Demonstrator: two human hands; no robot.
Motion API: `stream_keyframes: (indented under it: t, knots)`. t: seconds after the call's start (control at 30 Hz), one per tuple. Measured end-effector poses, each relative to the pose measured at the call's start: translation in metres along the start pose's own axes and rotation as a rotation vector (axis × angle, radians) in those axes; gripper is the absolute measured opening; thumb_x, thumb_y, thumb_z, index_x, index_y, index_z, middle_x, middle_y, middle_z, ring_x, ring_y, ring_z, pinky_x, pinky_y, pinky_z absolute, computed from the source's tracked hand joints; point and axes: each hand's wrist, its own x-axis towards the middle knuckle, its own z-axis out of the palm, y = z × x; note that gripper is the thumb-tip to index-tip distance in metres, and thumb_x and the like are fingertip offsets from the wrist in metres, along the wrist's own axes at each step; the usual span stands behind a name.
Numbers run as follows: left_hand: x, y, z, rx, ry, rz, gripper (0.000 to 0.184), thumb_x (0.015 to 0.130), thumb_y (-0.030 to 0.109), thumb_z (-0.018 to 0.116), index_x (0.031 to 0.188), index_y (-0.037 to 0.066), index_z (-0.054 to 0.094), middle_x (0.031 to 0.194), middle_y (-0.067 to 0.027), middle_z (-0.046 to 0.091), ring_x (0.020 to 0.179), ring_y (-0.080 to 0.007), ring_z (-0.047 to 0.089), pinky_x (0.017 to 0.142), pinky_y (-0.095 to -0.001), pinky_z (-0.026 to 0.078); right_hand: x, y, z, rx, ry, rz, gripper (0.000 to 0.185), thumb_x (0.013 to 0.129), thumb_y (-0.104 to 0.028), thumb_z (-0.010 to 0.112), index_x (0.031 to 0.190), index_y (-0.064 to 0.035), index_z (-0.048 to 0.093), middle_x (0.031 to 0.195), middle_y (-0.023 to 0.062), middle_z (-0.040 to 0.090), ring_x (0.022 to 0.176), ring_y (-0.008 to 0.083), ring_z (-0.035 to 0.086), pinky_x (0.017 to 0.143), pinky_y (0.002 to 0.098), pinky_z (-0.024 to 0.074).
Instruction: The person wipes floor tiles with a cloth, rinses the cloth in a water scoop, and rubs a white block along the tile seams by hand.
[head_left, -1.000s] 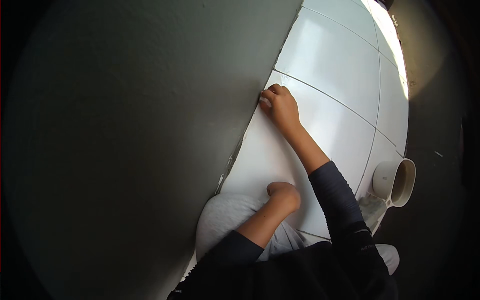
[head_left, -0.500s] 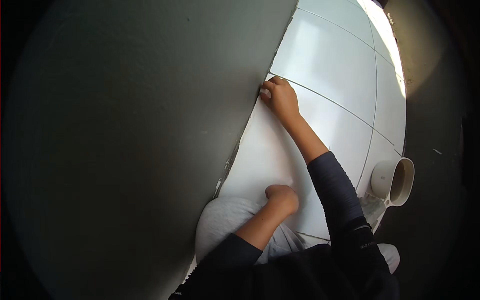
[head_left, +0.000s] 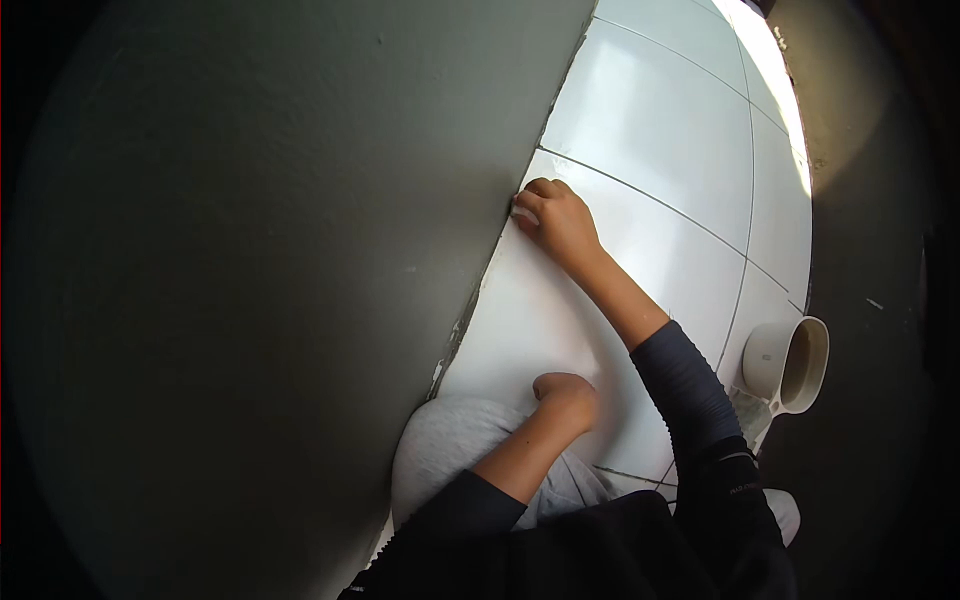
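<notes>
My right hand (head_left: 560,222) is at the seam where the dark wall meets the white floor tiles. Its fingers are closed around a small whitish piece (head_left: 526,214), mostly covered by them; its kind is not clear. The fingertips are close against the wall's lower edge (head_left: 497,245), where the paint is rough and chipped. Lower down, my left hand (head_left: 568,398) rests on the tile just beyond my grey-clothed knee (head_left: 450,440). It is bent at the wrist, with its fingers turned under and out of sight.
A white plastic dipper (head_left: 768,362) with murky contents sits to the right, with its handle toward me. Something translucent lies under that handle. The dark wall (head_left: 250,280) fills the left side. White tiles (head_left: 650,120) with dark joints stretch ahead to a sunlit strip.
My right hand has slid back toward me along the wall seam, away from the tile joint, still pinching the whitish piece. My left hand has hardly moved.
</notes>
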Motion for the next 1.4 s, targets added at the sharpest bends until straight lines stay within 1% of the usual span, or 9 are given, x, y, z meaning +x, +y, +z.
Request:
stream_keyframes:
  t: [0.13, 0.37, 0.57, 0.8, 0.9, 1.03, 1.1, 1.23, 1.4]
  knots:
    - [0.002, -0.002, 0.001, -0.015, -0.02, -0.01, 0.026, 0.08, 0.014, 0.054, 0.1, 0.013, 0.071, 0.106, -0.0083, 0.068, 0.096, -0.0251, 0.065, 0.074, -0.0363, 0.051, 0.012, 0.017, 0.0, -0.023, 0.046, 0.012, 0.015, 0.071, -0.009, 0.067, 0.086, -0.0099, 0.066, 0.091, 0.0064, 0.061, 0.088, 0.024, 0.058, 0.069, 0.0363, 0.0526]
    - [0.006, -0.003, 0.007, -0.004, 0.05, -0.013, 0.024, 0.078, 0.013, 0.057, 0.097, 0.013, 0.071, 0.103, -0.0067, 0.068, 0.094, -0.0238, 0.066, 0.07, -0.0363, 0.051, 0.055, 0.05, 0.01, -0.123, 0.104, 0.219, 0.017, 0.071, -0.01, 0.067, 0.087, -0.0092, 0.066, 0.088, 0.0074, 0.062, 0.084, 0.0255, 0.058, 0.068, 0.0373, 0.0525]
    - [0.007, -0.001, 0.008, 0.01, 0.074, 0.001, 0.024, 0.079, 0.014, 0.056, 0.098, 0.014, 0.072, 0.105, -0.0048, 0.068, 0.095, -0.0234, 0.065, 0.069, -0.0369, 0.052, 0.021, 0.023, 0.013, -0.045, 0.159, 0.062, 0.017, 0.068, -0.009, 0.07, 0.084, -0.009, 0.065, 0.088, 0.0071, 0.061, 0.085, 0.025, 0.058, 0.071, 0.0352, 0.0513]
    - [0.01, -0.001, 0.008, 0.006, 0.064, -0.034, 0.029, 0.083, 0.015, 0.052, 0.106, 0.015, 0.069, 0.115, -0.0073, 0.064, 0.104, -0.0233, 0.062, 0.076, -0.0363, 0.051, -0.049, -0.055, 0.01, 0.061, 0.046, -0.113, 0.015, 0.068, -0.009, 0.07, 0.081, -0.0083, 0.065, 0.094, 0.0068, 0.061, 0.083, 0.0221, 0.056, 0.065, 0.033, 0.0529]
    - [0.01, -0.002, 0.006, -0.014, 0.041, -0.062, 0.03, 0.084, 0.016, 0.051, 0.109, 0.015, 0.068, 0.119, -0.007, 0.062, 0.109, -0.0234, 0.06, 0.081, -0.0349, 0.049, -0.053, -0.059, 0.004, 0.092, -0.063, -0.123, 0.021, 0.067, -0.009, 0.072, 0.088, -0.0101, 0.068, 0.1, 0.0057, 0.061, 0.086, 0.0219, 0.058, 0.07, 0.0322, 0.0532]
    - [0.008, -0.003, 0.003, -0.032, -0.047, -0.052, 0.032, 0.085, 0.017, 0.052, 0.113, 0.015, 0.066, 0.124, -0.0053, 0.06, 0.115, -0.0229, 0.056, 0.088, -0.0353, 0.047, -0.036, -0.046, 0.004, 0.086, -0.036, -0.005, 0.021, 0.069, -0.008, 0.071, 0.089, -0.0096, 0.067, 0.093, 0.0046, 0.058, 0.084, 0.0228, 0.056, 0.069, 0.0339, 0.0515]
    - [0.002, -0.002, 0.0, -0.023, -0.033, -0.049, 0.032, 0.085, 0.017, 0.051, 0.113, 0.016, 0.066, 0.124, -0.0054, 0.059, 0.115, -0.0223, 0.056, 0.088, -0.0352, 0.046, -0.042, -0.054, 0.008, 0.045, 0.034, -0.019, 0.016, 0.065, -0.007, 0.069, 0.081, -0.0081, 0.065, 0.092, 0.0079, 0.057, 0.082, 0.023, 0.055, 0.065, 0.0332, 0.0515]
    - [-0.003, -0.001, 0.007, -0.062, 0.08, -0.059, 0.033, 0.086, 0.017, 0.05, 0.116, 0.016, 0.065, 0.127, -0.0058, 0.058, 0.117, -0.0206, 0.055, 0.088, -0.034, 0.046, -0.068, -0.072, 0.008, 0.176, -0.036, -0.197, 0.015, 0.065, -0.007, 0.069, 0.079, -0.0075, 0.065, 0.09, 0.0087, 0.057, 0.081, 0.024, 0.054, 0.067, 0.0339, 0.0496]
    - [-0.006, -0.002, -0.002, 0.044, -0.115, -0.038, 0.038, 0.087, 0.018, 0.047, 0.123, 0.015, 0.059, 0.129, -0.0069, 0.056, 0.116, -0.021, 0.055, 0.09, -0.0343, 0.046, -0.053, -0.058, 0.007, 0.077, -0.005, -0.107, 0.023, 0.065, -0.007, 0.072, 0.088, -0.0077, 0.066, 0.092, 0.0073, 0.057, 0.082, 0.0241, 0.055, 0.07, 0.0335, 0.05]
